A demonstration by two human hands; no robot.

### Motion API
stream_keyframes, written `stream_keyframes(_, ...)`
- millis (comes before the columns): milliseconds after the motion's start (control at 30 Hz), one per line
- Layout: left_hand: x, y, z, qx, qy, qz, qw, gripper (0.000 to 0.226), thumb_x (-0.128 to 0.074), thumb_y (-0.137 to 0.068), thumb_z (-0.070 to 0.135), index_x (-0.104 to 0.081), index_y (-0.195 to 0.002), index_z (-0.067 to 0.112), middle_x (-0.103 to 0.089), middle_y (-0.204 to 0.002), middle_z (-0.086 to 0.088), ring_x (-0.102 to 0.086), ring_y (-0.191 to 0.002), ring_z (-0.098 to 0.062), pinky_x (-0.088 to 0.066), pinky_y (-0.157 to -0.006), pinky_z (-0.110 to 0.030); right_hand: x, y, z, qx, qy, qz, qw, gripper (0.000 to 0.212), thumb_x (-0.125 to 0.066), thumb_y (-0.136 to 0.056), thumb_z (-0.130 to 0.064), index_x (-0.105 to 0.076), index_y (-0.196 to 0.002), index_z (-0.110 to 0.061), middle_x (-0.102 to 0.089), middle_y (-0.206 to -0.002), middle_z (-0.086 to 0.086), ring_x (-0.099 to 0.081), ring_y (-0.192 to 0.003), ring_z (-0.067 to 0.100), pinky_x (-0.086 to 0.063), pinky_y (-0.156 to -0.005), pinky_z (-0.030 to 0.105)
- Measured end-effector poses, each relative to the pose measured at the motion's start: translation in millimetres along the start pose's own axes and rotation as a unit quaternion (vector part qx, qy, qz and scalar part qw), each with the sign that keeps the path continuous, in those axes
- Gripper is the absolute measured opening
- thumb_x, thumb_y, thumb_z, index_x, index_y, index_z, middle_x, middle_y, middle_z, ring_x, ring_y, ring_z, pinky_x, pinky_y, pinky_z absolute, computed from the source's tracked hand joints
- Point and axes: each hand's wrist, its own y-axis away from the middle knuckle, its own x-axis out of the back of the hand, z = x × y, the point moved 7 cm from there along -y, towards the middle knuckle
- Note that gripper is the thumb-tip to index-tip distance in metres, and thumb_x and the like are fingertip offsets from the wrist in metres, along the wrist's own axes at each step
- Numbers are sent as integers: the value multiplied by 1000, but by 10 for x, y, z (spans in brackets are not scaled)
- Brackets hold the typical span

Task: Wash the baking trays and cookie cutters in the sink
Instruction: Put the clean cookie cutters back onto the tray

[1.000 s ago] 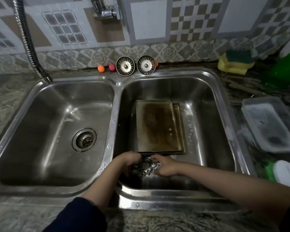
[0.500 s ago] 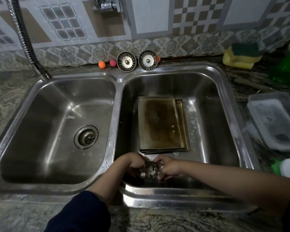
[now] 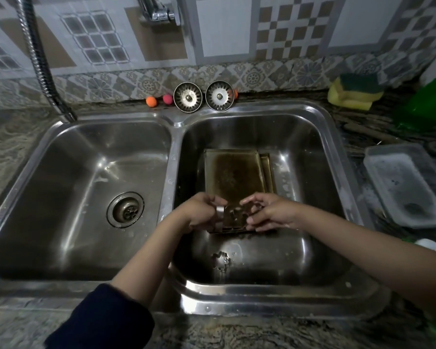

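Left hand (image 3: pixel 199 212) pinches ring cutter (image 3: pixel 220 214); right hand (image 3: pixel 269 212) pinches second cutter (image 3: pixel 249 205) (shape unclear). Separate over sink's (image 3: pixel 312 114) right basin, rub each rim.

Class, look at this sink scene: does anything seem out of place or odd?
Yes: both sink strainers lean against the tiled wall instead of sitting in drains, and the top baking tray shows a dark brown stain.

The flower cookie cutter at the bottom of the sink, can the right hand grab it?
Probably not right away. The flower cookie cutter lies uncovered on the sink floor just below both hands, but the right hand already holds another cutter, and so does the left hand.
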Motion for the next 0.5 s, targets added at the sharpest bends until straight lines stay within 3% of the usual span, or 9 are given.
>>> stream_keyframes(133, 56, -297, 119, -49, -42, 54, 996, 36, -57, -82, -12, -55, -110, 12, -58, -86, -5, -57, -70, -15, -51, -60, -26, 182, -133, -70, 11, -29, 56, 998, 49, -65, -81, 7, -55, -121, -19, -65, -97, 4, -67, -100, 27, -52, -94, 42)
stream_keyframes(233, 116, -434, 91, -94, -76, 101, 988, 39, -59, -82, -6, -54, -116, 13, -57, -92, -2, -58, -85, -19, -52, -80, -35, 306, -230, -40, 8, -51, 104, 993, 52, -65, -81, 7, -52, -127, -15, -66, -105, 8, -66, -101, 24, -51, -95, 40)
stream_keyframes(333, 134, -517, -9, -109, -74, 111, 985, 50, -60, -81, -8, -51, -127, 8, -60, -93, 1, -60, -97, -20, -51, -90, -38, 399, -266, -30, 20, 15, 135, 990, 55, -68, -79, 6, -52, -127, -16, -62, -113, 7, -62, -105, 22, -55, -87, 33)
stream_keyframes(400, 94, -557, -40, -119, -86, 101, 984, 50, -59, -82, -8, -51, -128, 11, -63, -94, 1, -61, -100, -19, -51, -93, -37, 420, -253, -17, 30, 63, 148, 987, 59, -70, -78, 6, -50, -129, -16, -59, -114, 5, -57, -113, 22, -52, -92, 32)
stream_keyframes(500, 80, -555, -18, -140, -133, 117, 974, 49, -63, -83, -3, -54, -126, 18, -60, -107, 0, -59, -105, -15, -48, -94, -27, 431, -252, 45, 30, 148, 158, 976, 78, -73, -76, 2, -37, -142, -17, -50, -135, 7, -51, -122, 21, -45, -98, 28)
